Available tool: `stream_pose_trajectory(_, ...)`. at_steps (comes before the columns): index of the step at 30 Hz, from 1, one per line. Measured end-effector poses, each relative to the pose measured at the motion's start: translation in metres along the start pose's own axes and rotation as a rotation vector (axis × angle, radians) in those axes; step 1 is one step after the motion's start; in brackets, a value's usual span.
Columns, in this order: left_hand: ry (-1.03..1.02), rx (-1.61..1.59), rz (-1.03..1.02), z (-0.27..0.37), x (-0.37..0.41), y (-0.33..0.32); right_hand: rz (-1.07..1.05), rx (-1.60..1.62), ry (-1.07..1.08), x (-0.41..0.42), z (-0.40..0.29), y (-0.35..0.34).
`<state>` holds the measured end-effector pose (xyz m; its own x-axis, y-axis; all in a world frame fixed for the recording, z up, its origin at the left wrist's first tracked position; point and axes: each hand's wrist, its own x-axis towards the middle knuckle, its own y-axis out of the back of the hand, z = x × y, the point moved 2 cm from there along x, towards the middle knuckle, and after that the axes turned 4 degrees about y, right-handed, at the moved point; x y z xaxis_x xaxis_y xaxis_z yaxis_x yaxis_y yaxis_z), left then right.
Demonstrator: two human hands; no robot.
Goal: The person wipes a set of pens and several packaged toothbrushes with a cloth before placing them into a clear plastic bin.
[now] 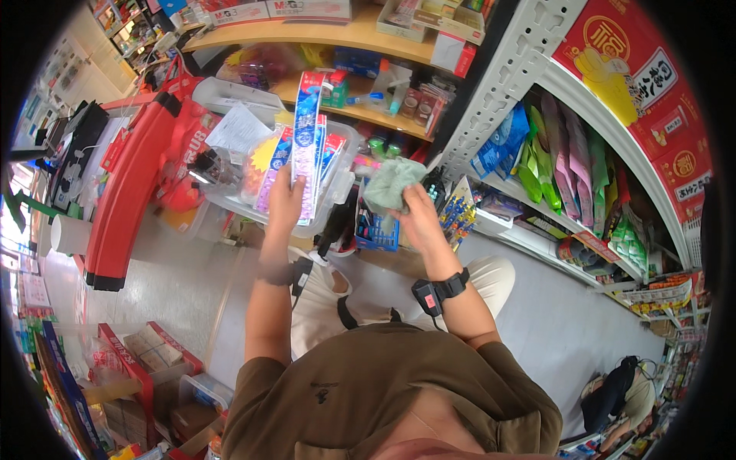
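My left hand (286, 198) grips a long, flat blue-and-purple package (307, 121) by its lower part, thumb on top. Beneath it sits a clear plastic bin (345, 146) holding similar packages (280, 155), a yellow star-edged item (262, 156) and a white paper sheet with writing (237, 130). In my right hand (418, 215) is a crumpled pale green cloth (394, 181), bunched up and hanging to the right of the bin. Just under the cloth stands a blue plastic basket (376, 233) of pens or similar slim items.
A wooden shelf (345, 31) with boxes rises ahead. At right, a white metal rack (500, 75) carries bagged goods (537, 161). A red padded bar (135, 190) stands at left. Red-edged crates (123, 359) sit lower left. Another person (621, 397) bends at lower right.
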<state>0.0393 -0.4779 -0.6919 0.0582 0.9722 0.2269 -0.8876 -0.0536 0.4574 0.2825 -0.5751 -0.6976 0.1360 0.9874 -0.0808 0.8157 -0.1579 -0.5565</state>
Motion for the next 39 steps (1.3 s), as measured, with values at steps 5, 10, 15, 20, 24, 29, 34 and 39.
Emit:
stream_pose_trajectory(5,-0.125,-0.13,-0.194,0.045,-0.043,-0.036,-0.111,-0.227,-0.133,-0.003,0.012,-0.038)
stream_pose_trajectory(10,-0.109,-0.028,-0.382,0.059,-0.069,-0.053,-0.074,-0.067,-0.044,0.008,0.023,-0.023)
stream_pose_trajectory(15,0.014,-0.149,-0.501,0.068,-0.086,-0.053,0.074,0.029,0.006,0.015,0.001,-0.019)
stream_pose_trajectory(20,0.038,-0.159,-0.595,0.062,-0.102,-0.051,0.148,0.097,0.083,0.031,-0.025,0.006)
stream_pose_trajectory(24,0.03,-0.2,-0.575,0.06,-0.107,-0.052,0.122,0.129,0.119,0.033,-0.029,0.015)
stream_pose_trajectory(29,0.025,-0.226,-0.456,0.065,-0.097,-0.056,0.028,-0.043,-0.014,0.012,-0.012,-0.013)
stream_pose_trajectory(34,0.003,-0.198,-0.429,0.066,-0.09,-0.059,-0.055,-0.04,-0.042,0.002,0.001,-0.02)
stream_pose_trajectory(39,0.039,-0.181,-0.499,0.061,-0.11,-0.06,0.07,0.084,0.045,0.013,-0.029,-0.011)
